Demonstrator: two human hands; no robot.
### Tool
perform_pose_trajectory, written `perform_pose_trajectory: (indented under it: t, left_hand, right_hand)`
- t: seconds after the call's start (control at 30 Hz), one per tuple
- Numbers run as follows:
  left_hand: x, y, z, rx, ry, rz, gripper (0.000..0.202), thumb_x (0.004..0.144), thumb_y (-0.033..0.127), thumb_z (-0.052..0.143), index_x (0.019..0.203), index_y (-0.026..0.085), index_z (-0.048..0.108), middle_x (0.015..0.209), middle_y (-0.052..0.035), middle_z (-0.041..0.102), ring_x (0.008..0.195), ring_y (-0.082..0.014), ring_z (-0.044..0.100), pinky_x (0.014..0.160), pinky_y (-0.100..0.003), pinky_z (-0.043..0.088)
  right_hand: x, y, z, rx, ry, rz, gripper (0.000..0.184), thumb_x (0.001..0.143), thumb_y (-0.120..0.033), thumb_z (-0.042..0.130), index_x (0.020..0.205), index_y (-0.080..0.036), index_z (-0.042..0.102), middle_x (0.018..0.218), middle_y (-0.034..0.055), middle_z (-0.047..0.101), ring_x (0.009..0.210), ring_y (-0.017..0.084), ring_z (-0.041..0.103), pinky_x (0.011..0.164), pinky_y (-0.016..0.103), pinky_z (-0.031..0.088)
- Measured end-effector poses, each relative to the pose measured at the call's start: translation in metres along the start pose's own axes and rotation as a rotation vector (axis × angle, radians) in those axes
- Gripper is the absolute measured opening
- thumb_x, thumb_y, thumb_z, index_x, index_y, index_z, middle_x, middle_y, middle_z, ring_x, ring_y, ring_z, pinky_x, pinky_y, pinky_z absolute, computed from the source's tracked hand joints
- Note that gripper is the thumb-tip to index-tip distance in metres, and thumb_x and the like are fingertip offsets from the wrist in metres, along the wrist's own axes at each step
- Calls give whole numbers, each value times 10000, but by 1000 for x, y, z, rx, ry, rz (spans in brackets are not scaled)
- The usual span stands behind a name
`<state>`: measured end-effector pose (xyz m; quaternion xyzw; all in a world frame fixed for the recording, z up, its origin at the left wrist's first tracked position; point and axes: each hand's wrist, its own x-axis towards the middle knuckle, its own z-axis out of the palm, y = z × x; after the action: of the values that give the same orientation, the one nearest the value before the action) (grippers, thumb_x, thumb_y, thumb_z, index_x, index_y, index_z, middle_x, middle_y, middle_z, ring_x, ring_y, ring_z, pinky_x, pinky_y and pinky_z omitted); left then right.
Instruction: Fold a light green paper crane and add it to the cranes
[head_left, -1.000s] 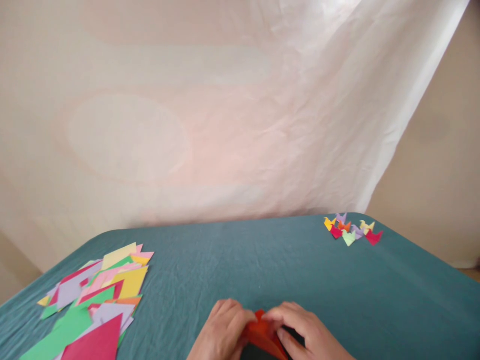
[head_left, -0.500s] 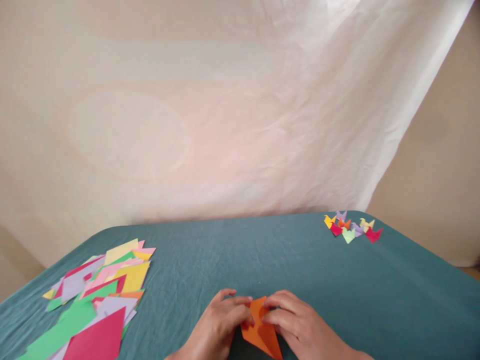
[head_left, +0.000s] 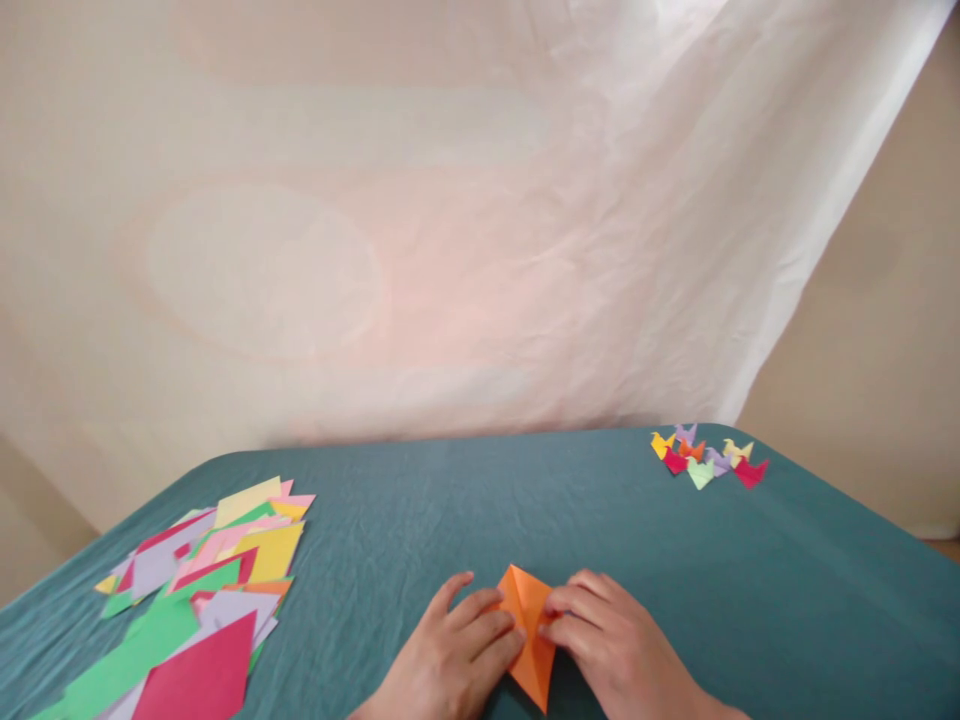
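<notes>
An orange folded paper [head_left: 529,630], kite-shaped, lies flat on the teal tablecloth [head_left: 585,520] near the front edge. My left hand [head_left: 450,660] rests on its left side with fingers stretched flat and pressing down. My right hand [head_left: 615,650] presses the paper's right side, fingertips together at the middle crease. Both hands touch the paper and meet over its centre.
A loose pile of coloured paper sheets [head_left: 195,600] lies at the left, with a red sheet [head_left: 199,680] nearest. Several small folded paper birds [head_left: 705,458] sit at the far right corner. A pale cloth backdrop [head_left: 450,220] hangs behind the table.
The orange paper went from raised and half-hidden between my hands to lying flat and spread into a kite shape. My hands have moved apart slightly and flattened onto it.
</notes>
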<state>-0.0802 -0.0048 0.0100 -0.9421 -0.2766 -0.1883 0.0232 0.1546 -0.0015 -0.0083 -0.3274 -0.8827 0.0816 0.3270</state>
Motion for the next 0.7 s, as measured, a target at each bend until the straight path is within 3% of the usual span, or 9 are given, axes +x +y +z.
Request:
perform_pose_trajectory:
  t: [0.17, 0.33, 0.47, 0.7]
  left_hand:
    - [-3, 0, 3, -2, -20, -61, 277, 844, 104, 432, 1039, 213, 596, 966, -46, 681, 997, -222, 588, 1005, -453, 355]
    - [2, 3, 1, -69, 44, -105, 227, 874, 117, 414, 907, 197, 623, 865, -39, 681, 810, -182, 606, 891, -395, 424]
    - [5, 5, -5, -159, 57, -238, 195, 874, 124, 460, 810, 196, 630, 865, -34, 668, 813, -178, 590, 768, -330, 449]
    - [5, 10, -13, -164, -23, -350, 183, 873, 138, 473, 783, 193, 623, 804, -35, 632, 818, -195, 552, 787, -347, 405]
  right_hand:
    - [0, 1, -2, 21, -11, 14, 203, 938, -147, 461, 865, -203, 642, 872, 10, 659, 806, 162, 524, 722, 304, 370]
    - [-1, 1, -3, 22, -41, 86, 201, 910, -108, 490, 843, -211, 648, 819, -8, 648, 782, 152, 535, 726, 299, 351]
    - [-2, 2, -3, 23, -93, 165, 116, 873, -132, 572, 848, -211, 653, 837, -3, 635, 798, 159, 539, 724, 292, 354]
    - [-1, -1, -4, -16, -125, 199, 144, 837, -105, 600, 719, -186, 604, 775, -9, 618, 761, 154, 540, 698, 280, 353]
